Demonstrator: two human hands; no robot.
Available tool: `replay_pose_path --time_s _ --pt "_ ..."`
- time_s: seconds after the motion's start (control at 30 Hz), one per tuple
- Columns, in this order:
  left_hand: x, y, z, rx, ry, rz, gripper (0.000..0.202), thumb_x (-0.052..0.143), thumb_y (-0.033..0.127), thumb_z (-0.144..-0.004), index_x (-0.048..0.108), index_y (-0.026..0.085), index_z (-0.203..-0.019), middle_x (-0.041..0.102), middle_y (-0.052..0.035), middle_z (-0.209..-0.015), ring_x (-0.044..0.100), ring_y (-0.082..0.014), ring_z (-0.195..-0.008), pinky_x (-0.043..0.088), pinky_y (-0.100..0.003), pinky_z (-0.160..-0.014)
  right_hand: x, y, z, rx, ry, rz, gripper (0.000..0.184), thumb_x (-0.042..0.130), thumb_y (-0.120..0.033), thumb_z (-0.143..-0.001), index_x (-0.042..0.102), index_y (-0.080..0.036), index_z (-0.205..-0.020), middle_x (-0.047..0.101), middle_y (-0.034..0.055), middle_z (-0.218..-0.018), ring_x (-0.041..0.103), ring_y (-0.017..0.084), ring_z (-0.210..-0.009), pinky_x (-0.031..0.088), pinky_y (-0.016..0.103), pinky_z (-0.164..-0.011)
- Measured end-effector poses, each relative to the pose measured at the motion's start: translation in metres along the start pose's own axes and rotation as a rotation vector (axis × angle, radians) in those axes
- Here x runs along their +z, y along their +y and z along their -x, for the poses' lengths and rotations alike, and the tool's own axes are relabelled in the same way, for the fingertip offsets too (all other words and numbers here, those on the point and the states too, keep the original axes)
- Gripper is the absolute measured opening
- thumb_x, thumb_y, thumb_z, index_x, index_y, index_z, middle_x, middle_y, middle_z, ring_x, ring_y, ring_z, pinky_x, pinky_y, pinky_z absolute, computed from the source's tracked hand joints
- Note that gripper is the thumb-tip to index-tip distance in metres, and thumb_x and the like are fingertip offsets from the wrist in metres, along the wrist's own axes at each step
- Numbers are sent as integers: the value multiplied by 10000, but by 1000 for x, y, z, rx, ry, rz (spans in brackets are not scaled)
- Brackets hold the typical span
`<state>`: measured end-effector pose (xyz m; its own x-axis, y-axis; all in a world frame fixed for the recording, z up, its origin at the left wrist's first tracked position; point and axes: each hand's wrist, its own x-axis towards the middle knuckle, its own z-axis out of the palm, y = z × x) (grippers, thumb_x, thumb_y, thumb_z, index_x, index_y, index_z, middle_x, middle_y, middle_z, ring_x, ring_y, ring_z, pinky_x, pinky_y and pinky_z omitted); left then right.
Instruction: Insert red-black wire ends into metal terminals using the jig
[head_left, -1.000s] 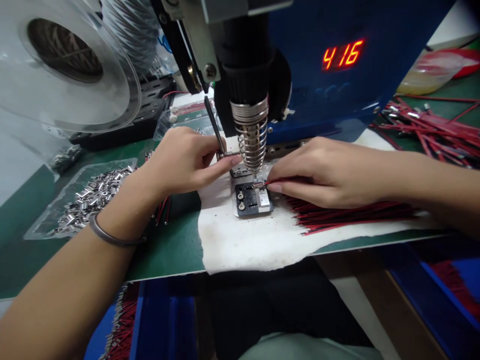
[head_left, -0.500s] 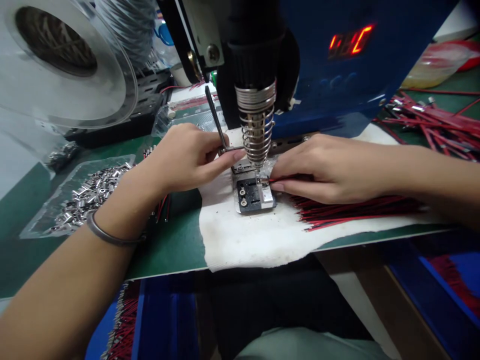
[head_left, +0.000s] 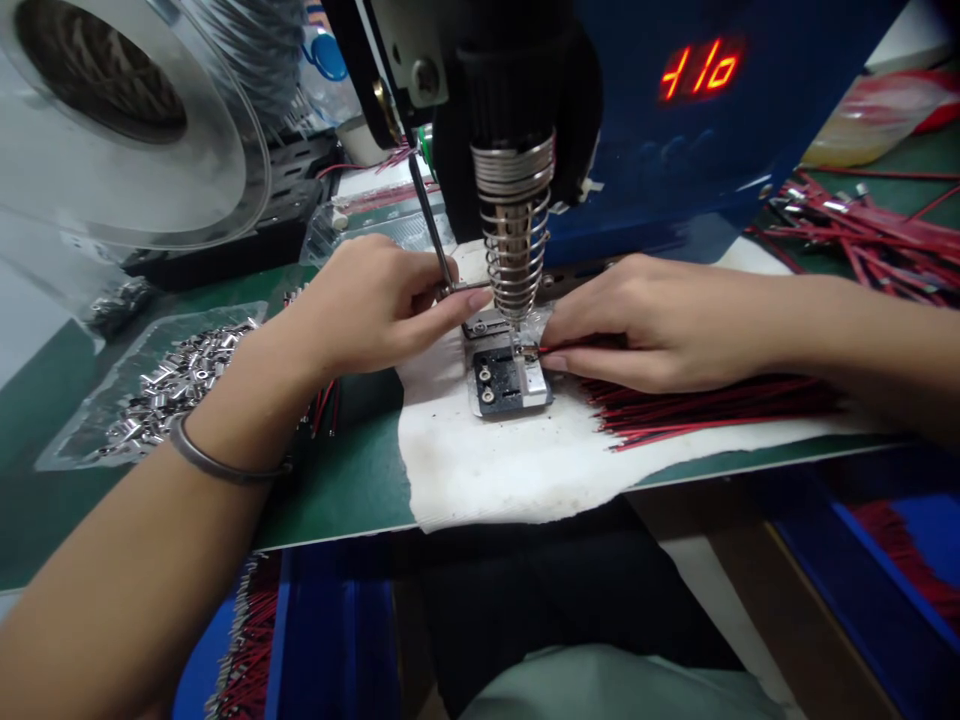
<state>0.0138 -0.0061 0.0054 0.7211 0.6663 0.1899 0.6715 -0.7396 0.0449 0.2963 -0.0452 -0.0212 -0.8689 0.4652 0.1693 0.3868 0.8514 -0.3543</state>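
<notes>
My right hand [head_left: 637,325] pinches a red-and-black wire [head_left: 553,350], whose metal end sits on the small black-and-silver fixture [head_left: 501,385]. Just above that end hangs the tip of a soldering iron [head_left: 513,240] wrapped in a coil spring. My left hand [head_left: 390,305] is closed around the lower end of a thin metal rod [head_left: 431,220] beside the iron, thumb pointing at the tip. Its curled fingers are partly hidden. A bundle of red-and-black wires [head_left: 697,415] lies under my right hand on a white cloth [head_left: 480,480].
Left of my forearm, a clear tray [head_left: 82,425] holds many small metal parts. Behind the iron stands a blue machine [head_left: 652,180] with a lit red display. More wires [head_left: 862,235] lie at right. Blue bins [head_left: 330,630] with wires sit below the table edge. A clear spool [head_left: 217,170] is upper left.
The view has shifted slightly, and the red display shows different digits. Both hands keep their places by the iron and the fixture.
</notes>
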Motion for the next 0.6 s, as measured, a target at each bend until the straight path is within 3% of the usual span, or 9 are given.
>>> replay_pose_path --time_s 0.23,0.43,0.6 --pt "-3 10 0 -78 -30 -9 538 584 518 -1064 384 230 -656 315 48 -578 236 -112 -605 209 -352 -700 2 6 0 -56 26 -23 376 501 -351 -1166 782 -137 -1037 799 47 -972 661 121 -814 429 292 -801" --pt "2 3 2 -59 -35 -3 558 553 564 -1098 406 223 -681 323 56 -570 242 -95 -635 230 -332 -751 0 7 2 -59 44 -21 374 532 -341 -1169 764 -122 -973 748 16 -865 597 84 -735 402 271 -756" --pt "2 0 3 -53 -64 -3 568 538 626 -1071 492 188 -713 342 43 -596 383 -103 -656 326 -316 -809 -1 7 1 -57 37 13 402 526 -356 -1171 773 -113 -968 710 -8 -823 554 62 -707 370 268 -742"
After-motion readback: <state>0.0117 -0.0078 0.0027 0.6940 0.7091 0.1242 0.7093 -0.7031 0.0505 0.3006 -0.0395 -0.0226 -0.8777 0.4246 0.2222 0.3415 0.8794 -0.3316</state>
